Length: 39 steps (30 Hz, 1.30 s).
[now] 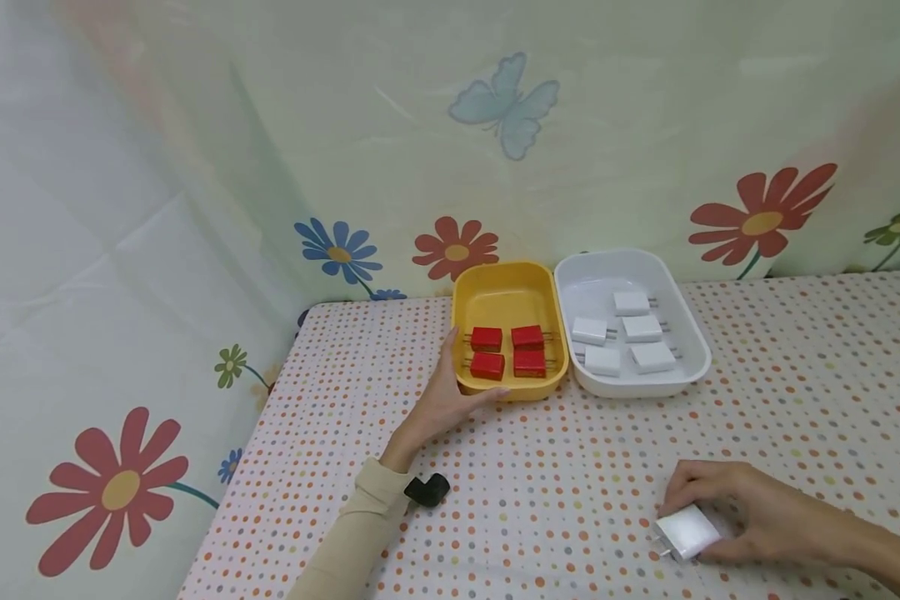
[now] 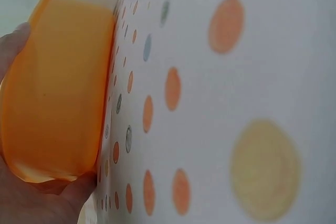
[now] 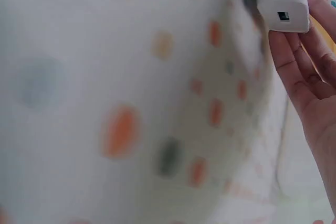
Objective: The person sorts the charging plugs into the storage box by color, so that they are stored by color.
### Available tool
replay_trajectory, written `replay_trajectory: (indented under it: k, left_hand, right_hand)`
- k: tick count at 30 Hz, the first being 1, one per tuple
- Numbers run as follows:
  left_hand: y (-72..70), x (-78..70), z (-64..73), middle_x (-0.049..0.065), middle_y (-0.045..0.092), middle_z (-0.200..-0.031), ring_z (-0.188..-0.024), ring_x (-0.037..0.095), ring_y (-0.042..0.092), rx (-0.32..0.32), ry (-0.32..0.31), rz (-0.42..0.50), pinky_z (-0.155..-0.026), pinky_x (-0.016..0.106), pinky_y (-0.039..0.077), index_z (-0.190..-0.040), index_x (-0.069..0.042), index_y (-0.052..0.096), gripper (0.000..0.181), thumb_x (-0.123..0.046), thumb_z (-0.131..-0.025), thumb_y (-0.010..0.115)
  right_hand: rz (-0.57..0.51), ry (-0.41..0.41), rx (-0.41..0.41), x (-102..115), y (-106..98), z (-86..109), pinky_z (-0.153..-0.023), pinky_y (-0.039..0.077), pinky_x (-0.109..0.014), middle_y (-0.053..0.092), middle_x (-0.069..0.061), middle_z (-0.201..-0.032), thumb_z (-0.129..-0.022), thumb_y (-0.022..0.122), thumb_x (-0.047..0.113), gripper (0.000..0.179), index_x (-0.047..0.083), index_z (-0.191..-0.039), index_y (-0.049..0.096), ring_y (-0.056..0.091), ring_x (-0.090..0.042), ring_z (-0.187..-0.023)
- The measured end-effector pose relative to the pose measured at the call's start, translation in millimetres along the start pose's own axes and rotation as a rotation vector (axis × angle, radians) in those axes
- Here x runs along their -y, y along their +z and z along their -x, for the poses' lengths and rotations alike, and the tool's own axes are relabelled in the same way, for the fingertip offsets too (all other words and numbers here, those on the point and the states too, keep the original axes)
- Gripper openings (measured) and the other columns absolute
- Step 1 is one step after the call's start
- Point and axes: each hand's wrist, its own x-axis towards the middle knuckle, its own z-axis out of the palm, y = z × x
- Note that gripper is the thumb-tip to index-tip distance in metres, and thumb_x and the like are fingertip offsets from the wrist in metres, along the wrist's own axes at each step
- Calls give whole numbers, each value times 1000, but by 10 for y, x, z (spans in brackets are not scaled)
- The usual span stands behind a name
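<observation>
My left hand (image 1: 444,402) holds the near left corner of a yellow tray (image 1: 504,302), thumb along the front wall and fingers at the left side. Inside that tray lie several red charger plugs (image 1: 487,366), their prongs pointing sideways. In the left wrist view the tray's wall (image 2: 63,87) fills the space between thumb and fingers. Over the front right of the table, my right hand (image 1: 765,510) pinches a white charger plug (image 1: 687,532) between thumb and fingers, prongs toward the left. Its USB port end (image 3: 283,16) faces the right wrist camera.
Right against the yellow tray stands a white tray (image 1: 587,283) holding several white charger plugs (image 1: 642,327). A dotted cloth (image 1: 555,500) covers the table. Behind and to the left hangs a flowered curtain (image 1: 390,125). A black device (image 1: 427,490) sits at my left wrist.
</observation>
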Motion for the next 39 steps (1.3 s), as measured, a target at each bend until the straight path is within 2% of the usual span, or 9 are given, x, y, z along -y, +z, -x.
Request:
replay_trajectory:
  k: [6, 13, 15, 18, 21, 22, 24, 29, 39]
  left_hand:
    - [5, -14, -17, 7, 21, -172, -154, 23, 29, -11, -16, -28, -122, 45, 33, -168, -18, 0, 121, -38, -87, 87]
    - [-5, -24, 1, 8, 21, -171, -154, 23, 29, 2, -4, -23, -123, 47, 33, -168, -16, -1, 123, -38, -86, 88]
    - [-3, -25, -5, 9, 22, -171, -154, 24, 30, 7, -1, -17, -123, 48, 32, -168, -16, -2, 123, -39, -87, 87]
    - [9, -34, -19, 9, 22, -171, -154, 24, 30, 4, -2, -16, -123, 49, 32, -168, -17, -1, 122, -40, -87, 87]
    - [29, -51, -36, 8, 22, -171, -154, 24, 29, -2, -5, -17, -123, 50, 31, -168, -18, 0, 122, -41, -87, 87]
    - [37, -60, -42, 8, 22, -171, -154, 24, 29, -2, -4, -16, -123, 50, 32, -168, -18, 0, 122, -40, -86, 87]
    - [52, -66, -47, 8, 22, -172, -155, 24, 28, 1, 0, -6, -123, 51, 32, -168, -18, 0, 122, -40, -87, 87]
    - [60, -37, -22, 7, 21, -172, -155, 24, 28, 9, -9, 1, -123, 50, 33, -168, -18, -2, 122, -40, -87, 87]
    - [9, 9, 6, 7, 19, -173, -156, 23, 26, -7, -24, -15, -124, 50, 30, -169, -20, -1, 122, -40, -87, 87]
  right_hand:
    - [177, 94, -137, 145, -374, -173, -80, 52, -18, 68, 13, -112, -75, 95, 16, 44, 22, -116, 79, 58, 0, -103]
    - [366, 232, -360, 302, -999, -679, -78, 48, -16, 69, 9, -110, -71, 98, 11, 46, 22, -112, 80, 53, 0, -100]
    - [386, 282, -373, 293, -1150, -875, -81, 46, -13, 70, 2, -113, -73, 97, 15, 47, 17, -116, 80, 55, -4, -103]
    - [377, 365, -343, 237, -1338, -1170, -87, 50, -19, 70, -11, -117, -79, 94, 17, 49, 6, -123, 77, 61, -21, -107]
    - [339, 449, -306, 145, -1479, -1415, -92, 56, -38, 67, -23, -122, -84, 90, 15, 50, -4, -126, 71, 61, -38, -109]
    - [334, 472, -299, 110, -1512, -1480, -92, 56, -43, 67, -25, -122, -85, 89, 13, 50, -6, -127, 70, 60, -39, -109]
    - [317, 507, -294, 27, -1558, -1589, -87, 58, -42, 66, -28, -121, -87, 87, 11, 48, -9, -127, 69, 59, -40, -105]
    - [302, 554, -284, -202, -1533, -1815, -73, 54, -30, 69, -26, -109, -85, 86, 7, 46, -12, -123, 69, 56, -35, -93]
    - [299, 584, -249, -510, -1413, -2088, -96, 55, -56, 70, -32, -114, -86, 84, 5, 41, -15, -120, 70, 62, -41, -98]
